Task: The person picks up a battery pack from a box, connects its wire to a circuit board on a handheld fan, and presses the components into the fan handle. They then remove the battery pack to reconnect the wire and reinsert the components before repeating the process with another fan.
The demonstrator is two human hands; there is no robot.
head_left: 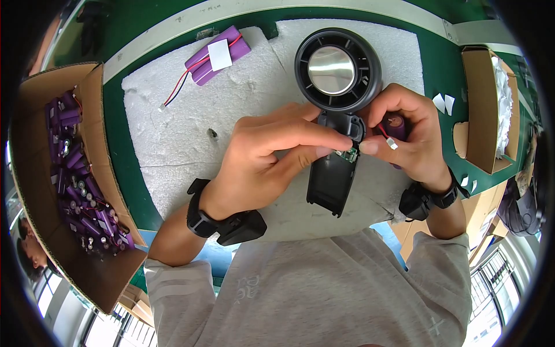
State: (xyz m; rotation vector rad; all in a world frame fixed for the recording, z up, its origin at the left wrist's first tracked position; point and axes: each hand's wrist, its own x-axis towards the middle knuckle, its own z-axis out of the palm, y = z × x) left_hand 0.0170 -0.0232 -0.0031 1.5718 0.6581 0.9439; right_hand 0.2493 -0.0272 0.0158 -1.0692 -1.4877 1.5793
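Note:
A black handheld fan (pixel 365 52) with a round head and a silver centre lies over the foam board, its handle opened toward me. Inside the handle sits a small green circuit board (pixel 348 155). My left hand (pixel 263 156) is closed on the fan at its neck, thumb and forefinger at the board, other fingers behind the neck. My right hand (pixel 417 136) is closed around a purple battery pack (pixel 395 124), partly hidden by the fingers. From it come red and dark wires ending in a white connector (pixel 392 143), close to my right thumb and beside the handle.
Another purple battery pack (pixel 217 56) with a white patch lies at the foam board's (pixel 179 139) far left. A cardboard box (pixel 92 191) of purple batteries stands on the left. On the right stands a box (pixel 483 110) holding white sheets; white paper pieces (pixel 444 104) lie beside it.

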